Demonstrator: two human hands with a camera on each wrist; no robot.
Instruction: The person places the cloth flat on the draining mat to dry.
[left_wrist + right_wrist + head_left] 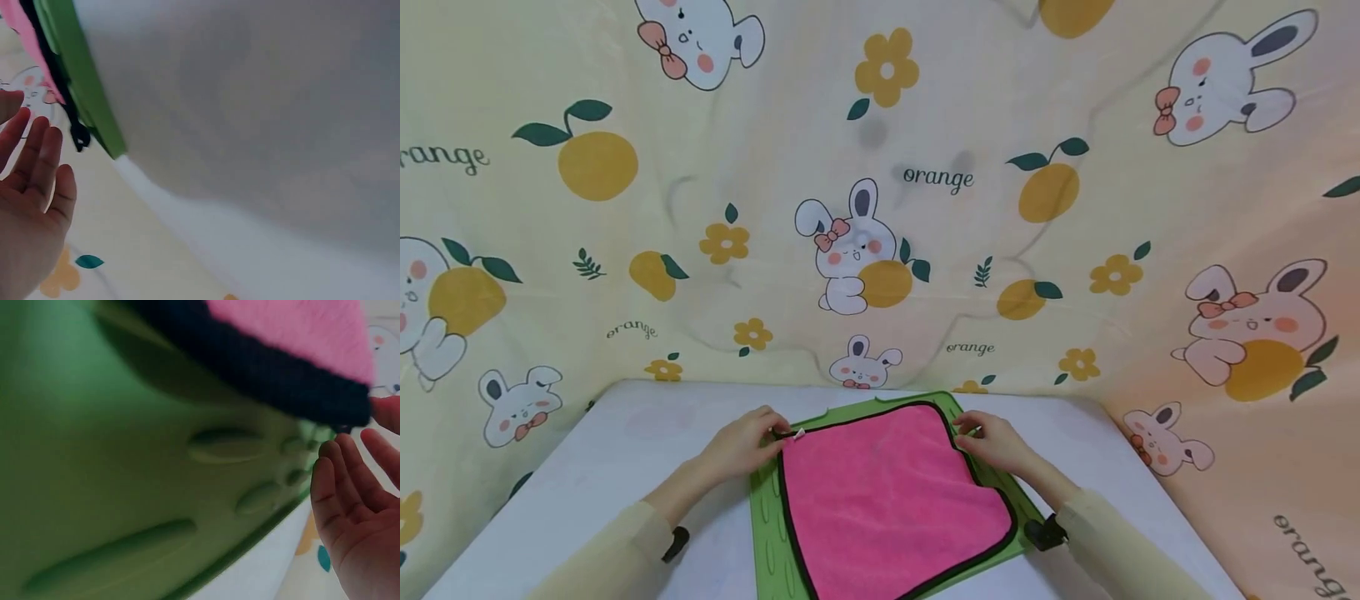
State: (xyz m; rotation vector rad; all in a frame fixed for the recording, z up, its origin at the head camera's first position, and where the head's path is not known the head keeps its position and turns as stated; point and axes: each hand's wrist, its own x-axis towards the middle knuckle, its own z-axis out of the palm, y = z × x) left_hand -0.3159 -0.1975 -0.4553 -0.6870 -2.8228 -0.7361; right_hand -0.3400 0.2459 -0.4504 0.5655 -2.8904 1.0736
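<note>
A pink cloth (887,492) with black edging lies spread over a green board (766,533) that has oval ridges. My left hand (741,446) is at the cloth's far left corner, by a small white tag (799,434). Loosely bent fingers (47,156) show beside the black-edged corner in the left wrist view, with no cloth seen pinched between them. On the far right side, my right hand (996,442) is at the cloth's edge. Its thumb is by the black border and its other fingers (350,469) are relaxed, with a gap below the thumb.
The board sits on a white table (647,442). A cream curtain (790,117) printed with rabbits and oranges hangs behind and along the sides. Dark straps (1047,532) circle both wrists. The cloth's right edge has a notch, baring some green board there.
</note>
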